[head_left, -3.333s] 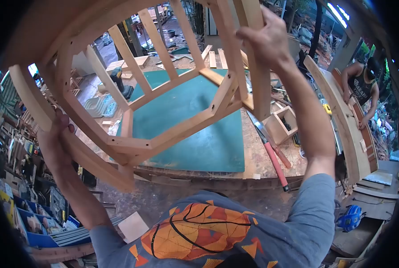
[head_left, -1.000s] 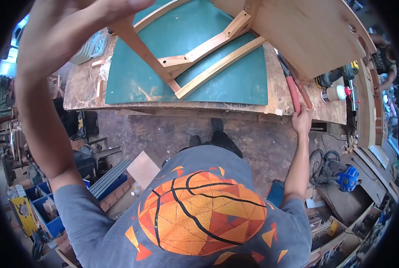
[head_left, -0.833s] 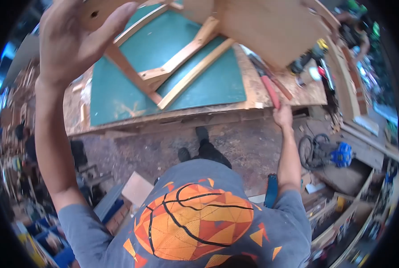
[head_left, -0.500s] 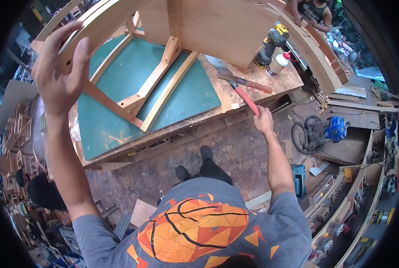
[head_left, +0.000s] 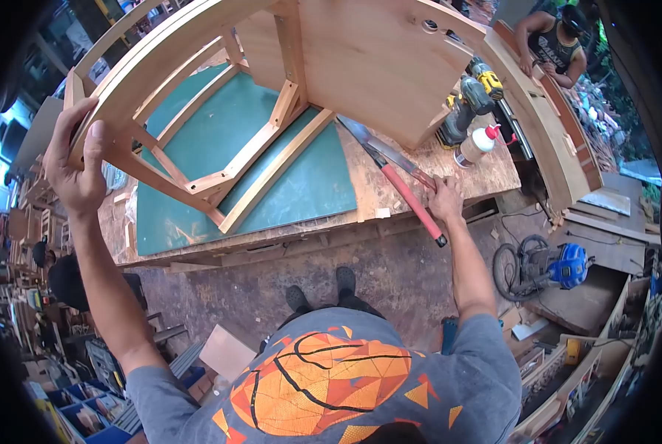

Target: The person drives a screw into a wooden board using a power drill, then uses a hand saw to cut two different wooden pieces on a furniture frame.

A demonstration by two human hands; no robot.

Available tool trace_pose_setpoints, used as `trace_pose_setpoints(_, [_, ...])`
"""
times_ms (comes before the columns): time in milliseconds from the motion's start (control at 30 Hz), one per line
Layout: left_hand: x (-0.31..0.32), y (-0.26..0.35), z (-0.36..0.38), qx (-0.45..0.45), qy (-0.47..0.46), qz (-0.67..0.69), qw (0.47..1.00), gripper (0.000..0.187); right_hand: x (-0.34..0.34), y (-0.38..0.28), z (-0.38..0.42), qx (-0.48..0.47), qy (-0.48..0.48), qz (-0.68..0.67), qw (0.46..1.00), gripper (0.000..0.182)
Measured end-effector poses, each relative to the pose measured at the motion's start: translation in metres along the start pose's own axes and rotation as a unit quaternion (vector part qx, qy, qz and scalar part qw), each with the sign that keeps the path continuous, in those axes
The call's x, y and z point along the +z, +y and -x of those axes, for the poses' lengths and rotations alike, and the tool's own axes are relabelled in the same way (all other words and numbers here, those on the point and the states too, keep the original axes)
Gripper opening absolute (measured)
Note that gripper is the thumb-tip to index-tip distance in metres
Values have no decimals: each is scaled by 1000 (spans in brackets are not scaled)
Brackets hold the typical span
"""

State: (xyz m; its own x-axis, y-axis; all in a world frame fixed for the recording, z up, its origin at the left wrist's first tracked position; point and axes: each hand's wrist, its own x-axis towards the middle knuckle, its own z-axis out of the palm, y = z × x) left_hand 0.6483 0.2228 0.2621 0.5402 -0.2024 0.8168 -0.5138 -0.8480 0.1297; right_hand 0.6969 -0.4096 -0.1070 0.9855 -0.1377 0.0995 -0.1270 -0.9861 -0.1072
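Observation:
My left hand is closed around the lower edge of a wooden furniture frame, which stands tilted on the bench. My right hand has its fingers closed at the end of a flat-bladed tool with a brown handle. Just left of those fingers lies a red-handled hammer, its grip sticking out past the bench edge. The hammer's head end lies beside the metal blade. Under the frame is a green board, with slanted wooden braces above it.
A glue bottle with a red cap and yellow-black cordless drills stand at the right of the workbench. A blue vacuum with its hose is on the floor. Another person works at the far right.
My right hand has let go of the red hammer handle and taken the brown handle beside it. The hammer now lies at the bench edge. My left hand stays on the frame.

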Motion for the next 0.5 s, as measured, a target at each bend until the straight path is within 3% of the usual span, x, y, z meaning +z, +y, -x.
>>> trace_pose_setpoints(100, [-1, 9, 1, 3, 3, -6, 1000, 29, -9, 14, -21, -41, -86, -23, 995, 45])
trace_pose_setpoints(300, [-5, 24, 1, -8, -5, -44, 999, 25, -31, 34, 3, -65, -56, -81, 993, 40])
trace_pose_setpoints(333, [-4, 23, 2, -26, -1, -16, 1000, 25, -41, 35, 15, -16, -92, -110, 990, 38])
trace_pose_setpoints(467, [-4, 6, 8, -17, -28, -30, 999, 25, -59, 40, 80, 27, -56, -105, 993, 39])
trace_pose_setpoints(500, [5, 12, 8, 6, 39, -6, 999, 30, -63, 38, 100, 49, -38, -120, 991, 39])
